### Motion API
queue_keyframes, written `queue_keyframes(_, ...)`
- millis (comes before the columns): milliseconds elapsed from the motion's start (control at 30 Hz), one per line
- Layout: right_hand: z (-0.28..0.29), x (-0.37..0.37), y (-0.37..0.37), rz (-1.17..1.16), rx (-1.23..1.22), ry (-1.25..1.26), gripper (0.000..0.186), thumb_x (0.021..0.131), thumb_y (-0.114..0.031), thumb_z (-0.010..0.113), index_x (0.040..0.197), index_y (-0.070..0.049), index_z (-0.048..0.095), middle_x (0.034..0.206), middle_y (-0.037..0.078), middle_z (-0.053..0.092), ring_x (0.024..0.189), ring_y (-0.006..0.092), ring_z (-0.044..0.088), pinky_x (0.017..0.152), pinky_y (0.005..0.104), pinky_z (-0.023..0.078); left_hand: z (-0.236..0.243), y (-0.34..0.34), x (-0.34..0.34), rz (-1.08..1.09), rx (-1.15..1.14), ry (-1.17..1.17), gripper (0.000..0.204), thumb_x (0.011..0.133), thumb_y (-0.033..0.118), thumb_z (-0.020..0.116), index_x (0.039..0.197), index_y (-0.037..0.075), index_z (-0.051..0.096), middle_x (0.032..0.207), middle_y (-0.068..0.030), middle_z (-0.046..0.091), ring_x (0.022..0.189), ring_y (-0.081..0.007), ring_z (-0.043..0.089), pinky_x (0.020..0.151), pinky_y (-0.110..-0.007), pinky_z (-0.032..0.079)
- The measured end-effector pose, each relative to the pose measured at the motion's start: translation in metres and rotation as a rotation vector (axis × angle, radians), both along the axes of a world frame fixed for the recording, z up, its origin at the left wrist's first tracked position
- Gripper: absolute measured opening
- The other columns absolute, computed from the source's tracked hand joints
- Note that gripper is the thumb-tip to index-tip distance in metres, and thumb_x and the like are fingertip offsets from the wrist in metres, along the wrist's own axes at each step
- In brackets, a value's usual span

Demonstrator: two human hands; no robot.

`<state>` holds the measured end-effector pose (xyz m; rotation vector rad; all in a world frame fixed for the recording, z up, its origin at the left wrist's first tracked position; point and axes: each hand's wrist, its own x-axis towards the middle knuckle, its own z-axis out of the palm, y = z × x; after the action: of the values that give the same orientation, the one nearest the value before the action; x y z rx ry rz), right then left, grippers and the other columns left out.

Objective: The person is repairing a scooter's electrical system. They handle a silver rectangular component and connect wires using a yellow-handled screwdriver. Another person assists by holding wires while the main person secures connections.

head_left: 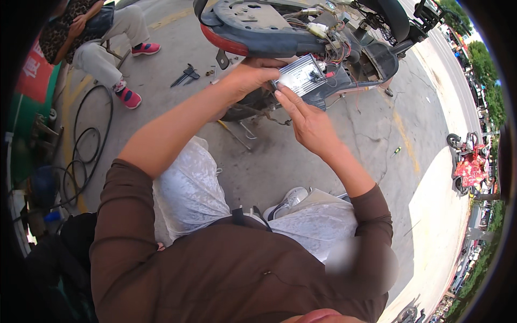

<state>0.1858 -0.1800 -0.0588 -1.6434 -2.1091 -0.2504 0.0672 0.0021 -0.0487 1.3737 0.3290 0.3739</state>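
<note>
A silver, finned metal controller box (302,77) with a printed label is held up beside a partly stripped scooter (253,42). Its left end is gripped by my left hand (249,79), whose fingers are partly hidden behind the box. My right hand (313,125) has its fingers pressed against the lower left edge of the same box; its thumb is hard to make out. Short dark leads and a red connector (329,74) show at the box's right end. Bundles of loose wires (338,47) lie exposed in the scooter's open frame just beyond.
Black tools (186,76) and small parts lie on the concrete at left of the scooter. A yellow-handled tool (232,133) is below it, a green screwdriver (397,151) to the right. A black hose (75,156) coils at left, near a seated person (102,54). A red-covered scooter (470,168) stands far right.
</note>
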Motion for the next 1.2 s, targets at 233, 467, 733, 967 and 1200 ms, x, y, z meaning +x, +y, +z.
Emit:
queue_keyframes(233, -0.005, 0.035, 0.011, -0.278, 0.161, -0.216, 0.067, 0.07, 0.001, 0.056, 0.135, -0.011, 0.047, 0.141, -0.001, 0.047, 0.072, 0.0181, 0.055, 0.063, 0.0305, 0.05, 0.01, -0.004, -0.007, 0.016, 0.01, 0.018, 0.048, 0.078, 0.003, 0.058, 0.125, -0.004, 0.054, 0.12, -0.0113, 0.061, 0.105, -0.0186, 0.058, 0.087, -0.035, 0.047)
queue_keyframes(467, 0.001, 0.041, 0.01, -0.345, 0.162, -0.296, 0.067, 0.071, 0.001, 0.055, 0.136, -0.01, 0.046, 0.143, 0.0, 0.044, 0.077, 0.0196, 0.056, 0.065, 0.0303, 0.049, 0.003, -0.003, -0.004, 0.0, -0.052, -0.034, 0.05, 0.08, 0.002, 0.056, 0.129, -0.002, 0.052, 0.124, -0.0106, 0.059, 0.111, -0.0186, 0.056, 0.094, -0.035, 0.045)
queue_keyframes(733, 0.0, 0.035, 0.008, -0.281, 0.232, -0.172, 0.063, 0.073, 0.002, 0.058, 0.134, -0.012, 0.049, 0.131, 0.007, 0.05, 0.092, 0.0257, 0.055, 0.074, 0.0335, 0.048, 0.0, -0.001, -0.002, -0.048, -0.077, -0.077, 0.05, 0.08, 0.002, 0.055, 0.13, -0.002, 0.051, 0.126, -0.0102, 0.058, 0.113, -0.0183, 0.056, 0.099, -0.035, 0.043)
queue_keyframes(967, 0.002, 0.013, -0.002, -0.185, 0.019, -0.141, 0.066, 0.073, 0.002, 0.061, 0.135, -0.015, 0.049, 0.098, 0.009, 0.055, 0.081, 0.0261, 0.058, 0.069, 0.0363, 0.049, 0.002, 0.001, -0.004, -0.036, -0.043, -0.037, 0.054, 0.078, 0.0, 0.054, 0.132, -0.004, 0.048, 0.13, -0.0127, 0.055, 0.119, -0.0219, 0.052, 0.106, -0.038, 0.038)
queue_keyframes(1200, -0.02, 0.01, 0.004, -0.157, 0.023, -0.098, 0.071, 0.071, -0.009, 0.066, 0.138, -0.021, 0.047, 0.067, 0.004, 0.05, 0.051, 0.0223, 0.052, 0.051, 0.0344, 0.045, -0.004, 0.006, -0.001, -0.045, 0.012, -0.11, 0.055, 0.077, 0.0, 0.055, 0.131, -0.009, 0.047, 0.132, -0.0165, 0.052, 0.12, -0.0233, 0.051, 0.106, -0.039, 0.037)
